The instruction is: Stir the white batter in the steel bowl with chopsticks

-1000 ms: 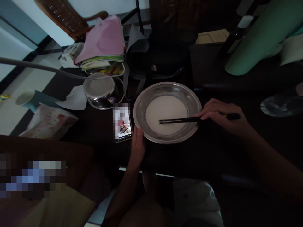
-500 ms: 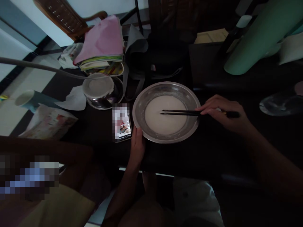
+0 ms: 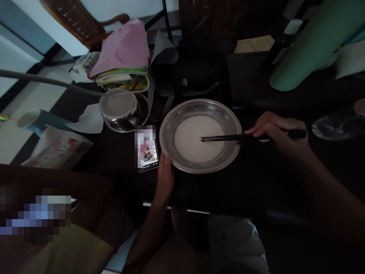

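A wide metal bowl (image 3: pixel 199 168) holds a smooth, whitish liquid (image 3: pixel 196 146). At the bowl's lower left rim, my left hand (image 3: pixel 165 173) grips the edge, its fingers close together against the side. My right hand (image 3: pixel 281 131), off to the right of the bowl, is closed around a pair of dark chopsticks (image 3: pixel 230 137). They lie nearly level over the bowl's right rim, close together, with their tips at the middle of the liquid. Whether the tips dip below the surface is hard to tell.
A lit phone (image 3: pixel 148 152) lies left of the bowl. Behind it stand a smaller metal bowl (image 3: pixel 122 120) and a pile of books (image 3: pixel 122 74). A green bottle (image 3: pixel 302 53) stands at the back right. A person (image 3: pixel 71 243) sits at the lower left.
My right hand has moved to the right, drawing the chopstick tips from left of the liquid's middle towards its centre. My left hand and the bowl stay where they were.
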The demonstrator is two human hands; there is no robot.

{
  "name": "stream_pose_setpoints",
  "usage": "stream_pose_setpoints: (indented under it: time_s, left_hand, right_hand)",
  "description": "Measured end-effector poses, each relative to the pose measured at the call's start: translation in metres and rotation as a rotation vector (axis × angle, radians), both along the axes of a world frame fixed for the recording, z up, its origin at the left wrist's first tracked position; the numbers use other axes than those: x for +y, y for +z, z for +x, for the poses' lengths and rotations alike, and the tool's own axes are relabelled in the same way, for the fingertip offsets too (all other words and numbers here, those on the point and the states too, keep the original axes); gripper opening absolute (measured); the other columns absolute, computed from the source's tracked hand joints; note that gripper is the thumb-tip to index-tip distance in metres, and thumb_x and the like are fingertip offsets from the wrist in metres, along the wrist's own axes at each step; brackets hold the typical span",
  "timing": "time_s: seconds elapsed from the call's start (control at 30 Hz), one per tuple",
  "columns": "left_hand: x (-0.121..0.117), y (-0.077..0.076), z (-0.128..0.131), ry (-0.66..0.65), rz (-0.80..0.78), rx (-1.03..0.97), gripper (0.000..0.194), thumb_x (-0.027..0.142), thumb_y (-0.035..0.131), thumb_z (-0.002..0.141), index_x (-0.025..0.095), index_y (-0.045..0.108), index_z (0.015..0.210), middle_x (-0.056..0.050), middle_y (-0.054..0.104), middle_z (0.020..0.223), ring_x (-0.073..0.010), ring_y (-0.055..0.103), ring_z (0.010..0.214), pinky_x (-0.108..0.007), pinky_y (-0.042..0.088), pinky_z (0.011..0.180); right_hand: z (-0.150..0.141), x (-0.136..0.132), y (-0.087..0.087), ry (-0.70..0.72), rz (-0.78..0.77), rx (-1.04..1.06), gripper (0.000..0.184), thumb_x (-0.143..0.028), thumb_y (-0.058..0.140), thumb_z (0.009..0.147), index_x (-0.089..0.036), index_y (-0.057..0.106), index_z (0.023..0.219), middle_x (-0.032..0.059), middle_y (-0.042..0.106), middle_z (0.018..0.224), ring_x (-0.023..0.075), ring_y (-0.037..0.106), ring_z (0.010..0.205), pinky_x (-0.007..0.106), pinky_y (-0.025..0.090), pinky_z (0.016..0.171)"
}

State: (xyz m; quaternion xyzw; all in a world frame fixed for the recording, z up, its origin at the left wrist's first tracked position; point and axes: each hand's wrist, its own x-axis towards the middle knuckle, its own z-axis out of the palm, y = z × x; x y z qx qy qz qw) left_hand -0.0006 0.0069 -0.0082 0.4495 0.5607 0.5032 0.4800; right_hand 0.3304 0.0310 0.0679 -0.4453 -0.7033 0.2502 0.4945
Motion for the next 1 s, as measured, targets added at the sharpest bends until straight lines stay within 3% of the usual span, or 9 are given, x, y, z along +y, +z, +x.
stream_pose_setpoints:
  time_s: [0.07, 0.2, 0.27, 0.37, 0.43, 0.57, 0.73, 0.83, 1.0]
  left_hand:
    - [-0.0002, -0.0004, -0.0005, 0.0, 0.001, 0.008, 0.052, 0.059, 0.053, 0.104, 0.029, 0.064, 0.145, -0.007, 0.059, 0.159, -0.029, 0.042, 0.158, -0.046, 0.027, 0.134]
    - [-0.0002, -0.0015, -0.0013, -0.016, 0.011, -0.002, 0.053, 0.058, 0.05, 0.105, 0.029, 0.062, 0.148, -0.006, 0.058, 0.16, -0.0289, 0.042, 0.158, -0.047, 0.028, 0.134]
    - [0.0002, -0.0023, -0.0014, -0.014, 0.014, -0.005, 0.054, 0.059, 0.05, 0.105, 0.03, 0.06, 0.149, -0.006, 0.059, 0.159, -0.0287, 0.043, 0.158, -0.047, 0.029, 0.134]
    - [0.0005, -0.0027, -0.0012, -0.013, 0.017, -0.007, 0.055, 0.06, 0.051, 0.104, 0.03, 0.06, 0.149, -0.006, 0.063, 0.155, -0.0282, 0.045, 0.157, -0.047, 0.03, 0.133]
    - [0.0005, -0.0019, -0.0008, -0.009, 0.017, -0.002, 0.055, 0.06, 0.051, 0.104, 0.029, 0.061, 0.149, -0.007, 0.064, 0.154, -0.0282, 0.047, 0.155, -0.047, 0.031, 0.133]
    - [0.0004, 0.0002, 0.0002, -0.005, 0.012, 0.018, 0.054, 0.059, 0.051, 0.105, 0.027, 0.063, 0.146, -0.008, 0.063, 0.155, -0.0286, 0.047, 0.154, -0.046, 0.031, 0.132]
    - [0.0006, -0.0006, 0.0005, -0.002, 0.023, 0.004, 0.054, 0.059, 0.05, 0.104, 0.027, 0.062, 0.147, -0.008, 0.064, 0.154, -0.0298, 0.048, 0.154, -0.048, 0.033, 0.131]
    - [0.0002, -0.0012, -0.0002, 0.0, 0.014, 0.023, 0.052, 0.056, 0.051, 0.105, 0.029, 0.062, 0.148, -0.007, 0.064, 0.153, -0.0289, 0.046, 0.156, -0.048, 0.031, 0.132]
    - [-0.0004, 0.0007, -0.0002, 0.006, 0.014, 0.044, 0.05, 0.054, 0.05, 0.106, 0.029, 0.062, 0.147, -0.007, 0.064, 0.154, -0.0289, 0.047, 0.155, -0.048, 0.031, 0.132]
  right_hand:
    - [0.0001, -0.0006, -0.0002, 0.039, -0.019, 0.021, 0.033, -0.023, 0.059, 0.103, -0.028, 0.076, 0.075, -0.0001, 0.08, 0.082, 0.0173, 0.072, 0.077, 0.035, 0.054, 0.07]
    - [-0.0049, 0.0001, -0.002, 0.162, 0.015, -0.076, 0.018, -0.021, 0.067, 0.099, -0.028, 0.08, 0.089, 0.0011, 0.085, 0.095, 0.0181, 0.073, 0.087, 0.035, 0.056, 0.078]
    - [-0.0043, 0.0004, -0.0016, 0.118, 0.032, -0.083, 0.016, -0.021, 0.069, 0.097, -0.028, 0.081, 0.089, 0.0023, 0.084, 0.096, 0.0184, 0.073, 0.088, 0.035, 0.056, 0.079]
    - [-0.0007, -0.0004, 0.0004, 0.036, 0.014, -0.008, 0.028, -0.023, 0.062, 0.102, -0.026, 0.077, 0.078, 0.0021, 0.081, 0.085, 0.0173, 0.072, 0.079, 0.034, 0.055, 0.072]
    - [-0.0009, -0.0009, 0.001, 0.068, -0.003, 0.016, 0.033, -0.023, 0.059, 0.103, -0.026, 0.076, 0.075, 0.0014, 0.081, 0.082, 0.017, 0.071, 0.076, 0.034, 0.055, 0.07]
    - [-0.0066, 0.0006, -0.0003, 0.183, 0.035, -0.08, 0.018, -0.019, 0.067, 0.098, -0.027, 0.08, 0.089, 0.0007, 0.084, 0.092, 0.018, 0.073, 0.086, 0.034, 0.056, 0.076]
    - [-0.0001, 0.0008, 0.0008, 0.042, 0.038, -0.053, 0.023, -0.021, 0.064, 0.1, -0.026, 0.079, 0.082, 0.0025, 0.083, 0.089, 0.0187, 0.072, 0.084, 0.035, 0.056, 0.074]
    - [0.0015, -0.0005, 0.0011, 0.082, 0.029, -0.037, 0.03, -0.023, 0.06, 0.103, -0.027, 0.078, 0.08, 0.0014, 0.082, 0.085, 0.0182, 0.07, 0.08, 0.035, 0.055, 0.07]
    - [-0.0049, 0.0003, -0.0005, 0.116, 0.035, -0.121, 0.018, -0.023, 0.067, 0.098, -0.031, 0.081, 0.088, -0.0005, 0.085, 0.093, 0.0204, 0.071, 0.087, 0.036, 0.056, 0.071]
